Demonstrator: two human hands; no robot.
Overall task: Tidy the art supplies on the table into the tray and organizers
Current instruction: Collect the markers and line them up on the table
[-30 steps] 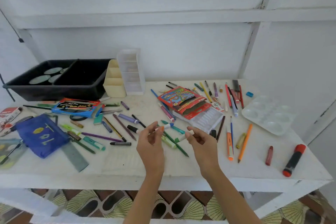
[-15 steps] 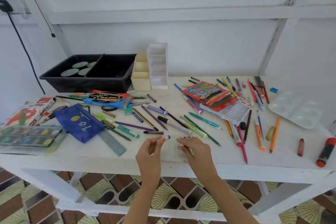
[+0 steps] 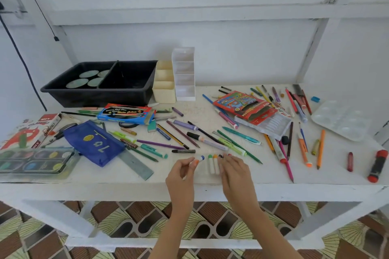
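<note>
My left hand (image 3: 182, 172) pinches two short white markers (image 3: 196, 161), one with an orange cap and one with a blue cap, near the table's front edge. My right hand (image 3: 233, 171) rests on a row of white markers (image 3: 213, 165) lying side by side with green, orange, black and red caps. Whether its fingers hold any of them is hidden. Pens, pencils and crayons (image 3: 181, 132) lie scattered over the white table (image 3: 126, 176). The black two-part tray (image 3: 101, 84), the cream organizer (image 3: 164, 86) and the clear organizer (image 3: 183, 73) stand at the back.
A blue pencil pouch (image 3: 94, 143), a grey ruler (image 3: 136, 164) and a watercolour palette box (image 3: 35, 162) lie at the left. A red marker box (image 3: 244, 105) and white paint palette (image 3: 341, 120) sit at the right. A red-black marker (image 3: 377, 165) lies far right.
Both hands came down to the table's front edge. A row of capped white markers now lies under my right hand. The camera has turned left and tilted lower.
</note>
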